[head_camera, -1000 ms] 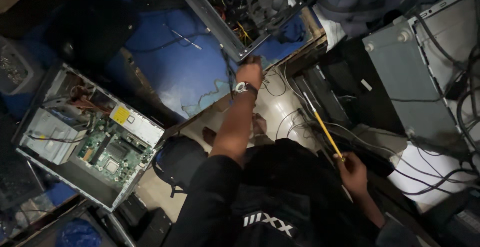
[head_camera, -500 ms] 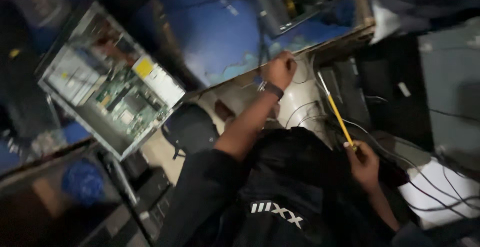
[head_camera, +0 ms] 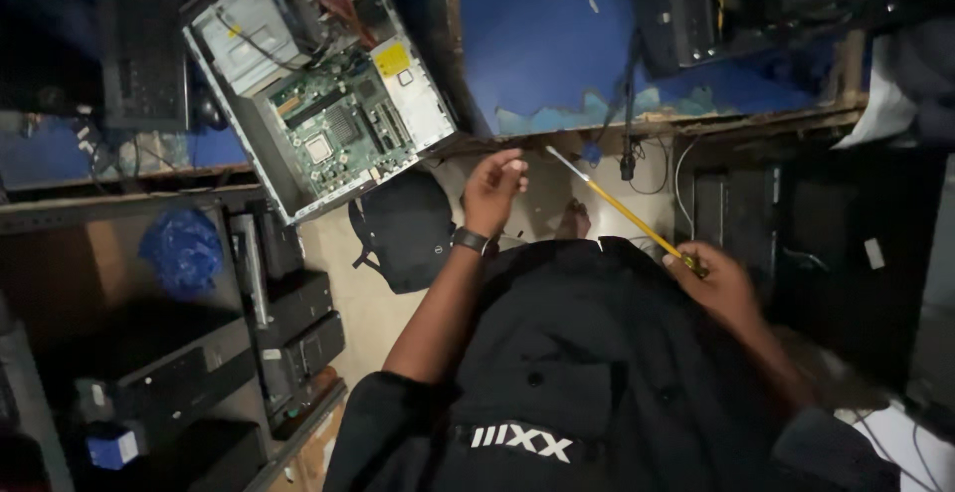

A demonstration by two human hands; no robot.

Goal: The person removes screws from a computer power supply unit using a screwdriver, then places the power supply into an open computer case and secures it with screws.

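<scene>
R hand [head_camera: 724,283] grip closed on yellow screwdriver [head_camera: 625,211], tip up near counter [head_camera: 557,119] edge. L hand [head_camera: 494,190] loose, empty. Risk: tip snags hanging cables [head_camera: 629,149], or slips.

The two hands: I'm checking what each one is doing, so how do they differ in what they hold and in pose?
The right hand grips a yellow-shafted screwdriver, while the left hand holds nothing. The left hand is stretched forward with a dark wristwatch on its wrist, near the edge of the blue table; the right hand stays close to the body and looks motion-blurred. Both are bare.
</scene>
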